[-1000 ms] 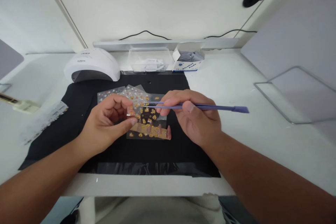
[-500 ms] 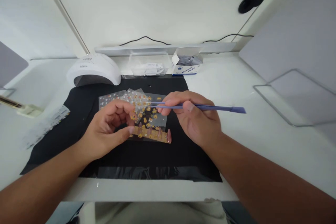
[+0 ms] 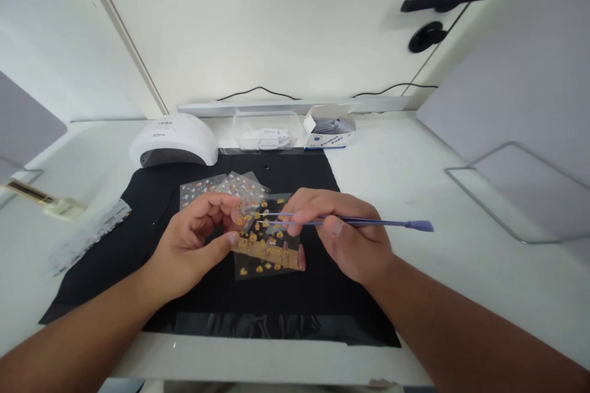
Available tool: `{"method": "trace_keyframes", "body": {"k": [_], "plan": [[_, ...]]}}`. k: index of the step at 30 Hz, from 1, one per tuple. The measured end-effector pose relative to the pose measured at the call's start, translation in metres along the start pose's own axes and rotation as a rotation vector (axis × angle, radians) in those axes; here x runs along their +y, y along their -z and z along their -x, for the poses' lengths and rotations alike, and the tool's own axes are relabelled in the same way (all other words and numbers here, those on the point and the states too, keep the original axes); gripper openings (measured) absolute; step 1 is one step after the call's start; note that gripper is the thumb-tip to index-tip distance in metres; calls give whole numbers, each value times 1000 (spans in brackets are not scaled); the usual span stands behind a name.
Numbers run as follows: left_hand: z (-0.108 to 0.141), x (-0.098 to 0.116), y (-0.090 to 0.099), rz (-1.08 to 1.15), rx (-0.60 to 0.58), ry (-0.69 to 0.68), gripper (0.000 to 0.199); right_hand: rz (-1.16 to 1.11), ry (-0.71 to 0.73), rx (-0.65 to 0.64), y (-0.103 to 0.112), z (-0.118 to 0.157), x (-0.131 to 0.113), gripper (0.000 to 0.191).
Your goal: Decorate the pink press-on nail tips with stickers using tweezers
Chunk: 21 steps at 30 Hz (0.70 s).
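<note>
My left hand [image 3: 187, 242] pinches the left edge of a clear nail sticker sheet [image 3: 291, 234] printed with small yellow figures. Beneath the see-through sheet lies a tan strip [image 3: 258, 250] bearing pinkish false nails; the nail at its right end [image 3: 301, 257] sticks out past the sheet. In my right hand [image 3: 348, 230] is a pair of purple tweezers [image 3: 378, 221], gripped like a pen. Their two thin tips are slightly apart and over the upper part of the sheet. Whether they hold a sticker is too small to tell.
More sticker sheets [image 3: 203, 189] lie beyond my left hand on a black mat [image 3: 295, 166]. Behind stand a white nail lamp [image 3: 177, 138], a clear plastic box [image 3: 267, 120] and a box of alcohol pads [image 3: 328, 135]. A pale bottle or brush [image 3: 64, 207] and another sheet [image 3: 92, 236] are left.
The camera view has tilted up a little. The yellow sticker sheet has come slightly nearer to me, covering more of the strip, and the tweezers have moved with it.
</note>
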<state>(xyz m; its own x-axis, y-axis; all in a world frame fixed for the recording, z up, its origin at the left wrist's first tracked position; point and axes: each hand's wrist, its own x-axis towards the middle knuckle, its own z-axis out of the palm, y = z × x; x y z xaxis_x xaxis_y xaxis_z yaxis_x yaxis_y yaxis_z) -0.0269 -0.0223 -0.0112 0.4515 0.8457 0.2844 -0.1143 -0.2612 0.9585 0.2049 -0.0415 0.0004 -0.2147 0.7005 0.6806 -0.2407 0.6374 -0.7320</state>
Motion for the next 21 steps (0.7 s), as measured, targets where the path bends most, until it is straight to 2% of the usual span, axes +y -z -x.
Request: {"method": "trace_keyframes", "body": {"k": [10,21], "plan": [[2,2,-3,-59,112,53,27,12,23,-40,-2,0,-2,24],[0,2,-4,-28,121,33,28,13,58,-74,-2,0,-5,25]]}}
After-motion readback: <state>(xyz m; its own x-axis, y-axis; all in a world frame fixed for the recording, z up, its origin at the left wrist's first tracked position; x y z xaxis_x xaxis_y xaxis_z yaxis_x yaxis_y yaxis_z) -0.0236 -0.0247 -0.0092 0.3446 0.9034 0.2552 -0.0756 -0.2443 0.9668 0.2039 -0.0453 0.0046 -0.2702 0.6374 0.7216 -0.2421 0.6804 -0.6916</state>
